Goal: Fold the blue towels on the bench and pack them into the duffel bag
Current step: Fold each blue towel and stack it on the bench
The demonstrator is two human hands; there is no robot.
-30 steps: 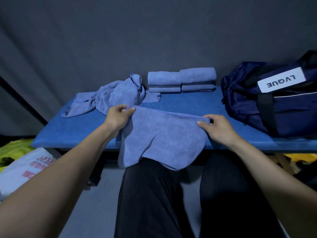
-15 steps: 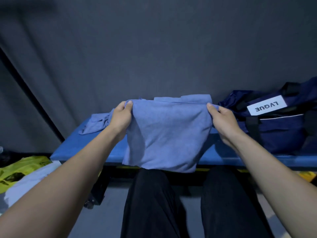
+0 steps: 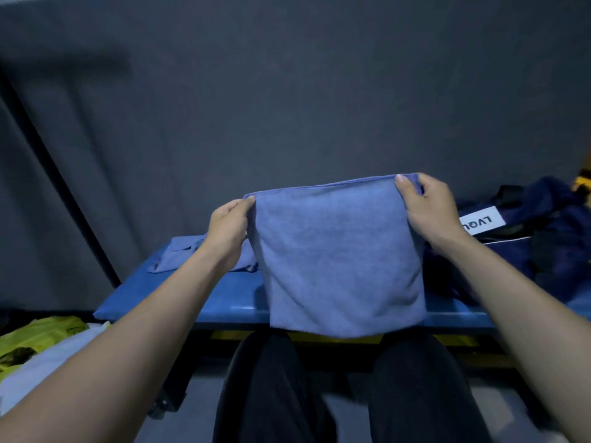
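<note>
Left hand point(image 3: 227, 228), right hand point(image 3: 427, 207) pinch towel point(image 3: 339, 257) top corners; hangs above bench point(image 3: 198, 302)

A blue padded bench point(image 3: 230, 298) stands in front of a dark grey wall. A crumpled blue towel point(image 3: 185, 254) lies on its left part, near the back edge. A dark navy duffel bag point(image 3: 543, 251) sits on the right part, with a white label point(image 3: 479, 220) on top. The middle of the bench is hidden.
</note>
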